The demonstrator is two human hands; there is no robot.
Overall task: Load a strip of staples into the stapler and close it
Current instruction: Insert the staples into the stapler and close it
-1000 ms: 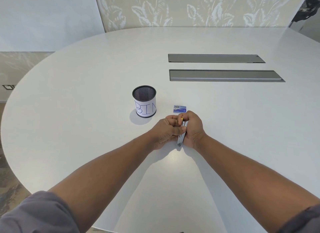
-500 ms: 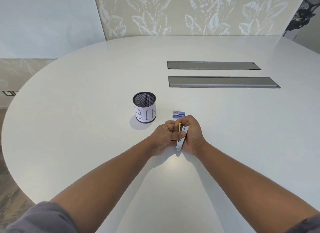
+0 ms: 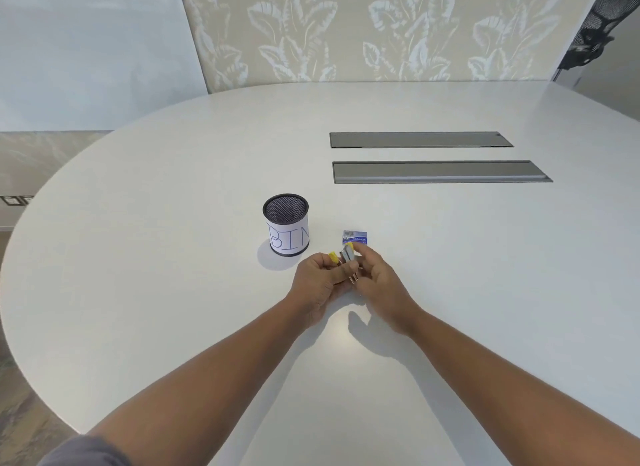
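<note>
Stapler [image 3: 347, 257] opened up, yellow-tipped, held over the table [image 3: 173, 257] – left hand [image 3: 317, 285] gripping it, right hand [image 3: 377, 278] fingers loosely pinching its metal part. Small blue staple box [image 3: 355, 237] just beyond, contents hidden. Mesh cup [image 3: 286, 224] marked "BIN" left – interior dark, contents unclear.

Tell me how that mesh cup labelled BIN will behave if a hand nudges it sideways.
The mesh cup looks light: thin wire mesh, and nothing shows above its rim, so it would probably slide easily on the smooth table. It stands upright and taller than wide, so a push near the rim might tip it; once on its side, its round wall would likely roll.
</note>
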